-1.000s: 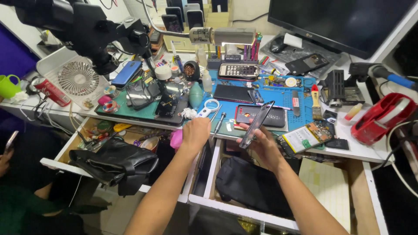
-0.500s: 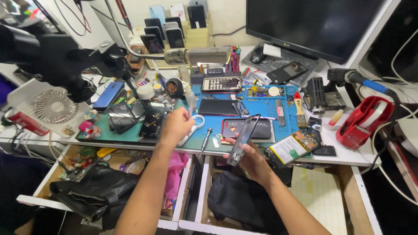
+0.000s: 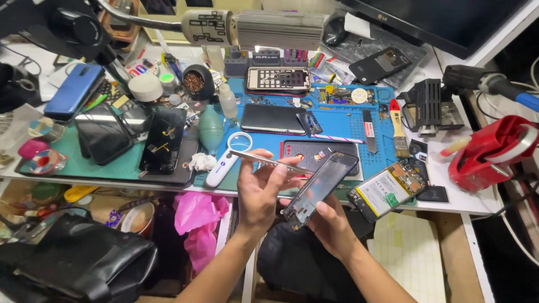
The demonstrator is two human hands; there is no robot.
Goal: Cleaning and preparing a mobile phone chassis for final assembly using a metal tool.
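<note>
My left hand (image 3: 259, 193) pinches a pair of metal tweezers (image 3: 264, 161), their tips pointing right toward the top of a dark phone frame (image 3: 318, 188). That frame is tilted and gripped from below by my right hand (image 3: 330, 224), over the front edge of the bench. On the blue work mat (image 3: 342, 120) behind lie a black phone (image 3: 273, 119), a red-edged phone back (image 3: 320, 152) and a bare phone chassis (image 3: 278, 79). An opened phone with its battery showing (image 3: 388, 188) rests just right of my right hand.
A white magnifier (image 3: 225, 158) and a teal blower bulb (image 3: 211, 128) lie left of the mat. Several phones sit on a green mat (image 3: 67, 157). A red tape dispenser (image 3: 486, 154), a brush (image 3: 398, 129), a black bag (image 3: 73, 261) and open drawers surround me.
The view has closed in on the bench. My left hand picked the tweezers up off the mat and brought them back to the phone frame, which my right hand still holds.
</note>
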